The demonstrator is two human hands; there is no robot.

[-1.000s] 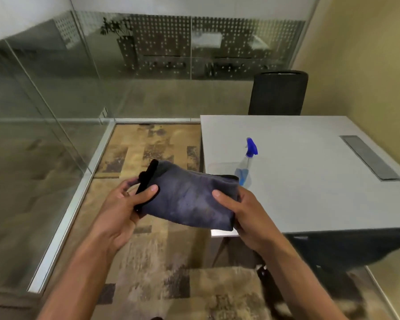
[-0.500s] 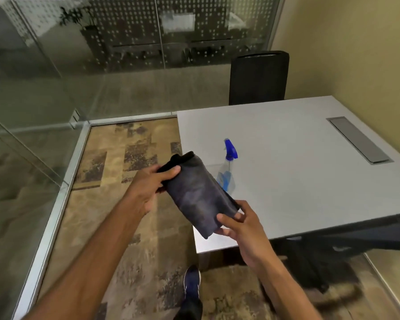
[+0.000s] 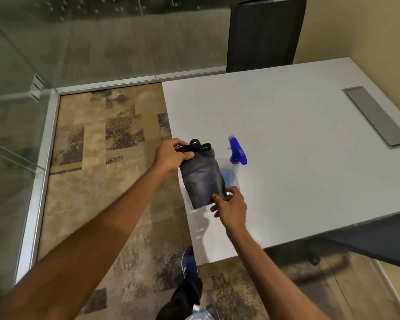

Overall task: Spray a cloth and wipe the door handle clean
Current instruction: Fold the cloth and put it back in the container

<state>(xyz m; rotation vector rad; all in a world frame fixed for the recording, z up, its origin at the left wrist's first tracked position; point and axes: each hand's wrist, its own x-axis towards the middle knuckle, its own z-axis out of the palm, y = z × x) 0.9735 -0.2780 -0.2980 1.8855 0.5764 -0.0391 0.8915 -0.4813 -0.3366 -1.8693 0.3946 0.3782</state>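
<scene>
Cloth point(image 3: 202, 179): dark grey, folded into a narrow upright bundle with a black bunched edge at the top; held over the near left part of the white surface point(image 3: 298, 139), stretched between both hands.

Left hand point(image 3: 171, 155): grip pinching the cloth's top edge, thumb in front and fingers behind.

Right hand point(image 3: 230, 205): grip pinching the cloth's lower right corner between thumb and fingertips.

Spray bottle point(image 3: 234, 162): clear body holding blue liquid, blue trigger head; stands on the surface just beside the cloth, to its right, partly hidden behind it.

Chair point(image 3: 263, 33): black, at the far edge of the surface.

Slot cover point(image 3: 376, 116): grey, long, set into the surface at the right.

Floor point(image 3: 97, 158): patterned brown carpet, bounded by glass walls point(image 3: 21, 54) at the left and rear.

Shoe point(image 3: 189, 264): blue, on the carpet below the surface's near corner.
</scene>
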